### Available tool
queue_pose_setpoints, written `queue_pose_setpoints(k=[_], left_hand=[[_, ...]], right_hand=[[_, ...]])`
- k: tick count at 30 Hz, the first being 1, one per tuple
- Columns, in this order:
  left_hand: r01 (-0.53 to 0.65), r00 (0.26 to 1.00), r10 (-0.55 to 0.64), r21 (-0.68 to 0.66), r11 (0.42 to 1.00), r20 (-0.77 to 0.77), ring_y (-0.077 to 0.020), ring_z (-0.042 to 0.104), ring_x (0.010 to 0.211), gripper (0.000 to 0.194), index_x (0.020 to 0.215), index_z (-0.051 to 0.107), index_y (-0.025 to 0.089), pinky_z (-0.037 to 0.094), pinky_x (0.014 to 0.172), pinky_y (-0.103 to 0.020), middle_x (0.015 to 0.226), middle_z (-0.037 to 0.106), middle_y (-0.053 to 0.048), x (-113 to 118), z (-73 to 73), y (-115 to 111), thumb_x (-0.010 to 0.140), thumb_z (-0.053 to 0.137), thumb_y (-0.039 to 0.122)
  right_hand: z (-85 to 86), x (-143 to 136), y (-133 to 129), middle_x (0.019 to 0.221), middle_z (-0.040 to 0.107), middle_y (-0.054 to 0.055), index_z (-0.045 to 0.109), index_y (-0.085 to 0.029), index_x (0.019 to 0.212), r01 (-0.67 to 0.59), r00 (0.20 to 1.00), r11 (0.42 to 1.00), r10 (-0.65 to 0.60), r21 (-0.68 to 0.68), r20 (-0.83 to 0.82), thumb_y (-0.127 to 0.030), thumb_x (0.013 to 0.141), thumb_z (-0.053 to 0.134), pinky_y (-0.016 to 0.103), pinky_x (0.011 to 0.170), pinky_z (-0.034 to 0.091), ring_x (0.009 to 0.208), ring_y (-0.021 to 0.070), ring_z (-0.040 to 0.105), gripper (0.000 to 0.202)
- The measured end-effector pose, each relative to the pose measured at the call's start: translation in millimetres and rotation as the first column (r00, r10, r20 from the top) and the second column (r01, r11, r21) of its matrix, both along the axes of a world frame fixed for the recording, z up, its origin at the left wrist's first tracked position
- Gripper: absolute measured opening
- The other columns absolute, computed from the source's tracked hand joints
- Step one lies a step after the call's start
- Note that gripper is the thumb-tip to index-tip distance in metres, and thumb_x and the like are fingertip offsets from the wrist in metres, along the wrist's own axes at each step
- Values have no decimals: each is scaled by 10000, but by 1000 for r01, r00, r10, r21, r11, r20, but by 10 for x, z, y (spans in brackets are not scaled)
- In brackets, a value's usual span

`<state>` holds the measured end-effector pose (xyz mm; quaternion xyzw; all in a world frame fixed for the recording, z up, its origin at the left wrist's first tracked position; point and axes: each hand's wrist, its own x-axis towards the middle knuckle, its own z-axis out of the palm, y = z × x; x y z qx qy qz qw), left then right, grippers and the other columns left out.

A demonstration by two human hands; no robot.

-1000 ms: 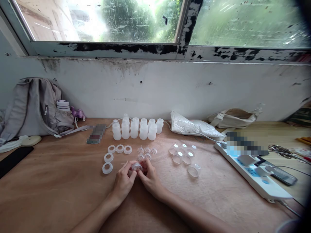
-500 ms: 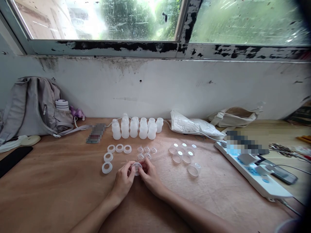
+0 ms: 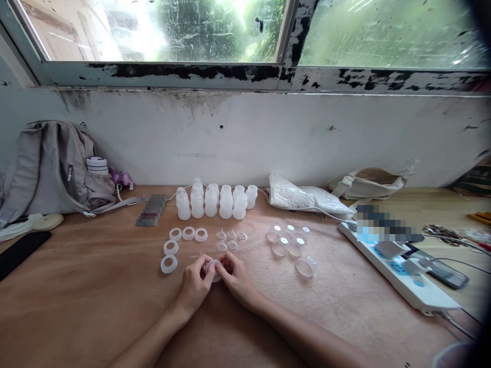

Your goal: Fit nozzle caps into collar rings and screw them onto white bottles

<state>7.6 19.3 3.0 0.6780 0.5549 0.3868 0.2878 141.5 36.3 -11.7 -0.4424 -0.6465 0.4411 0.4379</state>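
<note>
Our left hand (image 3: 195, 282) and right hand (image 3: 236, 278) pinch one translucent ring (image 3: 216, 278) between them, over the bench (image 3: 115, 296); compared with half a second ago, our thumbs (image 3: 209, 277) reach farther across it.

We hold a round piece (image 3: 217, 278) between our left hand (image 3: 195, 281) and right hand (image 3: 236, 278), with white rings (image 3: 169, 271), bottles (image 3: 226, 205) and clear cups (image 3: 306, 268) on the counter (image 3: 95, 291).

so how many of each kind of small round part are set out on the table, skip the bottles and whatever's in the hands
White plastic rings: 5
Clear round pieces with raised centres: 5
Clear plastic cup-shaped caps: 6
Total: 16
</note>
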Motion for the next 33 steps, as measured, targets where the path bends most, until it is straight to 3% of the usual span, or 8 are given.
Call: queue_pose_setpoints(k=[6, 12, 20, 24, 28, 33], left_hand=[[-6, 999, 6, 10, 1000, 44, -127, 528, 554, 167, 744, 549, 181, 407, 543, -218, 635, 583, 7, 15, 4, 3, 795, 436, 292], [17, 997, -16, -16, 1000, 73, -145, 573, 629, 193, 867, 579, 180, 440, 588, -232, 764, 640, -28, 1, 11, 13, 809, 426, 283], [12, 999, -11, 23, 1000, -45, -148, 565, 607, 180, 839, 576, 195, 439, 598, -250, 734, 639, -21, 10, 0, -2, 803, 411, 258], [-30, 995, 32, -21, 999, 96, -147, 580, 645, 214, 981, 513, 203, 451, 619, -255, 817, 637, -29, -13, -11, 19, 827, 400, 300], [-15, 943, 52, -115, 993, 327, -100, 519, 494, 193, 945, 421, 203, 411, 464, -206, 733, 578, 12, -58, -86, 104, 830, 404, 357], [146, 849, -40, -160, 976, 526, -104, 537, 550, 207, 915, 456, 176, 437, 439, -203, 806, 553, -14, -53, -124, 175, 793, 453, 343]], right_hand=[[0, -18, -1, 593, 505, -23, 488, -176, 682, 34, 999, 999, -35, 37, 12, -299, 771, 520, 203, 473, 367, 509, 88, 433, 156], [63, -13, -10, 610, 493, -37, 484, -188, 750, 38, 999, 999, -38, 37, -7, -224, 771, 489, 204, 478, 369, 509, 89, 440, 42], [79, -27, -21, 593, 461, -50, 446, -192, 690, 59, 998, 996, -60, 68, 17, -168, 710, 491, 201, 474, 350, 501, 82, 411, 54], [70, 5, -16, 688, 502, -30, 475, -200, 875, -63, 987, 997, 56, -44, -153, -318, 777, 512, 198, 444, 381, 494, 81, 467, 158], [45, 26, 34, 760, 539, -17, 362, -230, 1129, -188, 901, 956, 78, -223, -427, -440, 798, 478, 207, 398, 403, 433, 82, 513, 408], [3, 24, 91, 674, 556, -34, 476, -184, 940, -176, 880, 954, 42, -243, -472, -416, 742, 580, 197, 389, 392, 388, 70, 504, 323]])
